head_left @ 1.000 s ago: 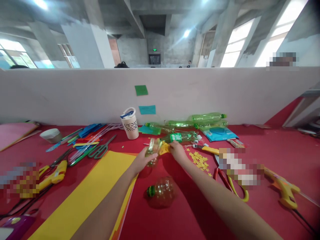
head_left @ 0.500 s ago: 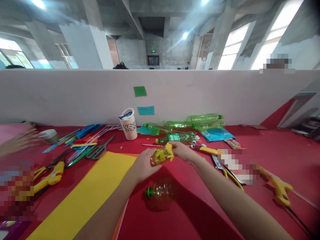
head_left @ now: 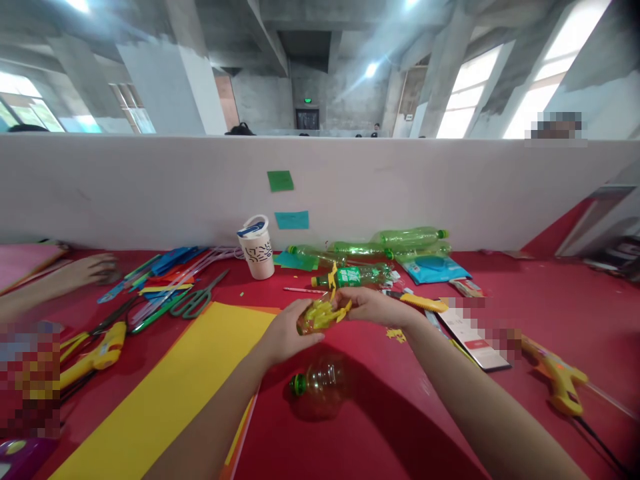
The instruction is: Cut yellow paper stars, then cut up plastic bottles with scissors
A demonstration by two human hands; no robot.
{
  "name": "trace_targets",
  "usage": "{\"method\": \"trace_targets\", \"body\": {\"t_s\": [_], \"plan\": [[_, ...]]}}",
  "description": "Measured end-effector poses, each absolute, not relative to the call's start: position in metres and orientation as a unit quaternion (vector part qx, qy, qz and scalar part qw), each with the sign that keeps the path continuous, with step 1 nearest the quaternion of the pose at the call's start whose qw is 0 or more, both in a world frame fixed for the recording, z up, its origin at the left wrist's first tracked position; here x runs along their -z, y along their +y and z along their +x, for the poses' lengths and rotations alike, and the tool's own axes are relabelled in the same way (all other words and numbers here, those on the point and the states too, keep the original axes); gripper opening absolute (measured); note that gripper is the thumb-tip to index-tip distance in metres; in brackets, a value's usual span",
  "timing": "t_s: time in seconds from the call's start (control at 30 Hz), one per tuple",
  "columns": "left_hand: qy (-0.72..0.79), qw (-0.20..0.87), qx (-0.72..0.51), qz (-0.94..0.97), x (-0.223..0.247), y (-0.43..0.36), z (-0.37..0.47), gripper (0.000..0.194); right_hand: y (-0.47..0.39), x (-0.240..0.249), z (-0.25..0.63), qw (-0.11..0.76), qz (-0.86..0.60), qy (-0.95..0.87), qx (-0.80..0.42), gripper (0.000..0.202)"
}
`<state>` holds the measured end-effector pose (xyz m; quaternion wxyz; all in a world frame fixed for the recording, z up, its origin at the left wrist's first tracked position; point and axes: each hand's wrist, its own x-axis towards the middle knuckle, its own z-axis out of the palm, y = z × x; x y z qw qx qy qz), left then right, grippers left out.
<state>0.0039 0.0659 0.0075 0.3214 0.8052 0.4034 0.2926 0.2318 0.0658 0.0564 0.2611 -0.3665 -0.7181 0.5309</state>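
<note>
My left hand [head_left: 280, 337] wraps round a cut clear plastic bottle piece [head_left: 306, 325] with yellow paper pieces [head_left: 324, 315] in it or on it. My right hand [head_left: 373, 305] reaches in from the other side, fingers bent, pinching the yellow paper at the piece's right edge. One yellow strip sticks up above the rim. Below my hands a clear bottle top with a green cap [head_left: 327, 381] lies on the red table. Small yellow paper cut-outs [head_left: 396, 335] lie just under my right wrist.
Yellow paper sheets [head_left: 185, 367] lie at left, with scissors [head_left: 195, 303] and a glue gun [head_left: 100, 353] beyond. A paper cup [head_left: 257, 257] and green bottles [head_left: 363, 275] stand or lie along the partition. At right are a utility knife [head_left: 425, 302], a phone [head_left: 480, 343] and another glue gun [head_left: 563, 383]. Another person's hand [head_left: 97, 268] reaches in.
My right hand has shifted slightly right, and the yellow paper now spreads out with one strip upright. Yellow cut-outs now show near my right wrist. The other person's hand has moved right.
</note>
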Motion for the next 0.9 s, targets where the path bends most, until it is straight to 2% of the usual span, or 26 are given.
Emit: {"method": "trace_targets", "body": {"t_s": [0.13,0.27,0.43,0.67,0.9], "plan": [[0.380,0.300,-0.278,0.830,-0.005,0.065,0.003,0.064,0.060,-0.062,0.236,0.221,-0.357,-0.722,-0.550,0.018],[0.402,0.271,-0.274,0.831,-0.005,0.063,0.008,0.063,0.061,-0.056,0.227,0.287,-0.423,-0.708,-0.487,0.021],[0.410,0.216,-0.279,0.841,-0.012,0.059,0.012,0.054,0.062,-0.052,0.221,0.332,-0.475,-0.700,-0.417,0.016],[0.428,0.137,-0.288,0.846,-0.017,0.056,0.015,0.048,0.050,-0.052,0.218,0.380,-0.466,-0.673,-0.431,0.022],[0.412,0.138,-0.302,0.849,-0.014,0.054,0.014,0.046,0.035,-0.056,0.221,0.347,-0.462,-0.700,-0.419,0.020]]}}
